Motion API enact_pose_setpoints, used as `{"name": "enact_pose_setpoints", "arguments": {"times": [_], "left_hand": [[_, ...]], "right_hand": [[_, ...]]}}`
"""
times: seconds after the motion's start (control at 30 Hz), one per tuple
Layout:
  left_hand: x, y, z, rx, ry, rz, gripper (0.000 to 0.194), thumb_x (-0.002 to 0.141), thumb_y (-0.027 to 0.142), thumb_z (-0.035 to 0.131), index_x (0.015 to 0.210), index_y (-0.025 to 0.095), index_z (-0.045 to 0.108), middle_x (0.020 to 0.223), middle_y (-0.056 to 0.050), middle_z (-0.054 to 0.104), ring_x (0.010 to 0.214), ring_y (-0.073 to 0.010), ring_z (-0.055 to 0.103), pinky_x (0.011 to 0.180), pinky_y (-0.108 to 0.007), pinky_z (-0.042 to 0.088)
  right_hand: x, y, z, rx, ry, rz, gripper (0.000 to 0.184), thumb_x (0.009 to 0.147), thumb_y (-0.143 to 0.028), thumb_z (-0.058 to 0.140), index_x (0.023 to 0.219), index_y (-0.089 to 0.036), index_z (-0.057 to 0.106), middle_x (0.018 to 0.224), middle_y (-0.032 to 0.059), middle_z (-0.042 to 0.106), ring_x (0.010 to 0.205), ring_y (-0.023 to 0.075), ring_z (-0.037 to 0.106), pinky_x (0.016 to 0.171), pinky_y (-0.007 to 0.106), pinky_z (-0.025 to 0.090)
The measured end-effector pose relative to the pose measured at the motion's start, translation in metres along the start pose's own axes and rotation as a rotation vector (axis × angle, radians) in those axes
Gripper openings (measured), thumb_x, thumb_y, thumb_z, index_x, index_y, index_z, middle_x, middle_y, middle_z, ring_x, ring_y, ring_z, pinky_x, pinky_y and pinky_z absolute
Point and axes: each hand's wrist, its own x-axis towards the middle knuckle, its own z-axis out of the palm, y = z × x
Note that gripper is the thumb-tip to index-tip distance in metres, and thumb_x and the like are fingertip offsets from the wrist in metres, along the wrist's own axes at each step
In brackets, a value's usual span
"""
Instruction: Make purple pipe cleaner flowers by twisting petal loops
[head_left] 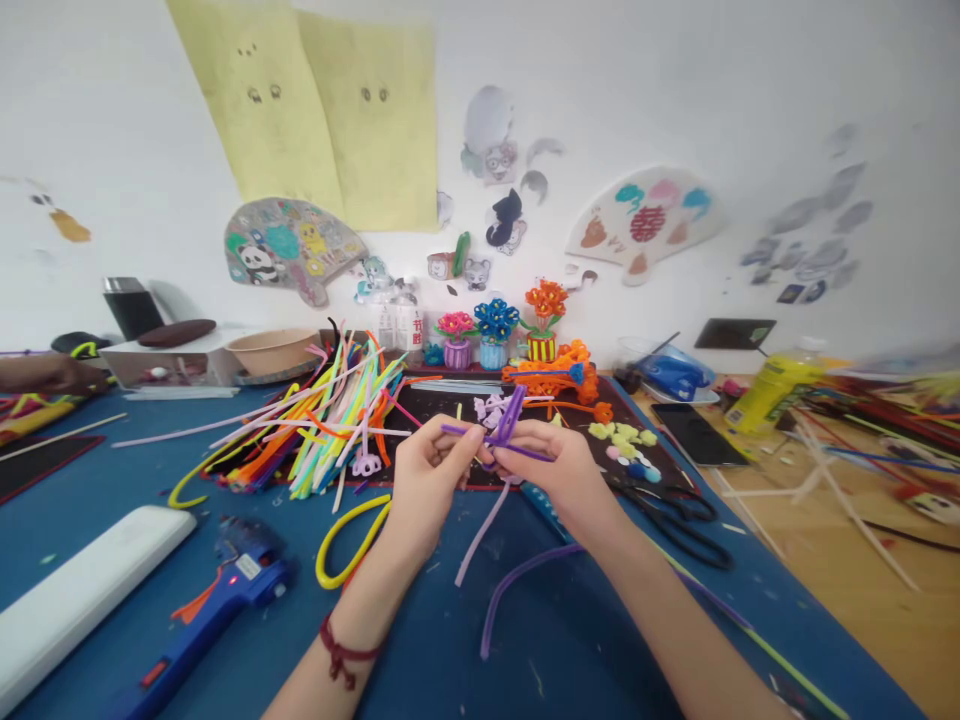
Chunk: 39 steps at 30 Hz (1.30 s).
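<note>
- I had my left hand (433,468) pinching purple pipe cleaners (511,416).
- My right hand (561,470) pinched them too.
- Three flowerpots (493,354) stood near the table's (450,650) far edge.

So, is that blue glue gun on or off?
Probably on: the glue gun shows a small red light glowing on its side.

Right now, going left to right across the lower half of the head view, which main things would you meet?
Long white object, blue glue gun, yellow loop, left hand, right hand, black scissors, yellow bottle.
</note>
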Motion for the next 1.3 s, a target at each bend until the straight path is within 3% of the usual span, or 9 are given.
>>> {"name": "enact_pose_setpoints", "arguments": {"times": [0.2, 0.4, 0.63, 0.77, 1.07, 1.3], "left_hand": [[0.001, 0.002, -0.004, -0.161, -0.109, -0.061, 0.019, 0.074, 0.029, 0.075, 0.086, 0.015, 0.073, 0.066, -0.001, 0.065, 0.049, -0.0052, 0.046, 0.046, -0.017, 0.034], [0.001, -0.002, -0.004, -0.226, -0.171, -0.056, 0.02, 0.067, 0.034, 0.081, 0.078, 0.018, 0.076, 0.062, 0.0, 0.063, 0.05, -0.0059, 0.046, 0.048, -0.019, 0.035], [0.001, 0.003, -0.003, -0.152, -0.254, -0.009, 0.017, 0.066, 0.03, 0.081, 0.066, 0.015, 0.072, 0.065, -0.001, 0.062, 0.057, -0.009, 0.052, 0.054, -0.022, 0.039], [0.0, 0.008, -0.004, -0.038, -0.326, -0.082, 0.019, 0.066, 0.024, 0.081, 0.061, 0.014, 0.066, 0.064, 0.0, 0.061, 0.061, -0.01, 0.053, 0.058, -0.022, 0.039], [0.004, 0.009, -0.009, 0.14, -0.272, -0.165, 0.025, 0.069, 0.027, 0.075, 0.061, 0.014, 0.055, 0.062, 0.003, 0.055, 0.06, -0.0084, 0.046, 0.058, -0.021, 0.034], [0.003, 0.009, -0.007, 0.227, -0.204, -0.12, 0.02, 0.071, 0.026, 0.069, 0.065, 0.015, 0.054, 0.061, 0.003, 0.052, 0.057, -0.0089, 0.044, 0.055, -0.021, 0.031]], "right_hand": [[-0.003, -0.003, -0.003, 0.076, -0.024, 0.025, 0.023, 0.065, -0.03, 0.083, 0.082, -0.017, 0.074, 0.071, 0.0032, 0.073, 0.058, 0.014, 0.066, 0.057, 0.025, 0.05], [-0.005, -0.007, -0.004, 0.133, -0.066, 0.042, 0.022, 0.065, -0.029, 0.083, 0.081, -0.016, 0.074, 0.068, 0.0024, 0.072, 0.058, 0.0128, 0.065, 0.056, 0.023, 0.048], [-0.004, -0.005, -0.003, 0.106, -0.053, 0.053, 0.023, 0.067, -0.036, 0.082, 0.073, -0.015, 0.073, 0.062, 0.0013, 0.068, 0.054, 0.0114, 0.06, 0.054, 0.023, 0.048], [-0.003, -0.005, -0.002, 0.105, -0.014, 0.071, 0.026, 0.064, -0.039, 0.082, 0.069, -0.015, 0.072, 0.06, 0.0009, 0.068, 0.052, 0.0112, 0.059, 0.053, 0.024, 0.048], [-0.003, -0.005, -0.002, 0.083, 0.0, 0.079, 0.025, 0.066, -0.039, 0.081, 0.068, -0.016, 0.073, 0.06, 0.0012, 0.067, 0.053, 0.0121, 0.059, 0.053, 0.025, 0.049], [-0.002, -0.003, -0.004, 0.106, 0.028, 0.082, 0.021, 0.069, -0.035, 0.079, 0.073, -0.016, 0.075, 0.068, 0.0029, 0.069, 0.061, 0.0134, 0.062, 0.057, 0.026, 0.053]]}}
